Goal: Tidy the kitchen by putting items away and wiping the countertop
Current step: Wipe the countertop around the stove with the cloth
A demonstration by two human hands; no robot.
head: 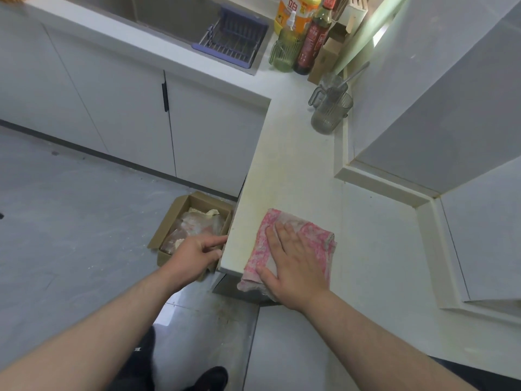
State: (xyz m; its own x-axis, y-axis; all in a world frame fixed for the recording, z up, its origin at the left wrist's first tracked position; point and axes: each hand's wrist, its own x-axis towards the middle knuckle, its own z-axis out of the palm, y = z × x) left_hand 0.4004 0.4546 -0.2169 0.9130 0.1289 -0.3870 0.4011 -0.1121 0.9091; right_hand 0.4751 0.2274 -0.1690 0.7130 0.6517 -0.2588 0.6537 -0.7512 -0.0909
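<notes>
Head view: the right hand (pixel 293 263) lies flat on a pink and white cloth (pixel 317 235), its fingers (pixel 282 235) straight, a little spread, and pressing the cloth on the white counter (pixel 296 170). The cloth is under these fingers, close to the counter's near corner, and one part of it hangs over the edge below the palm.

The left hand (pixel 197 253) is just left of this corner, lower than the counter top. Its fingers (pixel 217 244) are loosely curled and hold nothing; the index finger reaches to the counter's side edge. Below and beyond these fingers an open cardboard box (pixel 180 213) stands on the floor, with crumpled plastic and paper inside.

Far beyond the right fingers, by the wall, two ribbed glass pitchers (pixel 331 114) stand together, one with a metal utensil in it. Still farther are a dark sauce bottle (pixel 311 43), a green glass mug (pixel 284 56) and a yellow bottle (pixel 296 12). To their left a blue dish rack (pixel 234 43) sits in the sink (pixel 169 15).
</notes>
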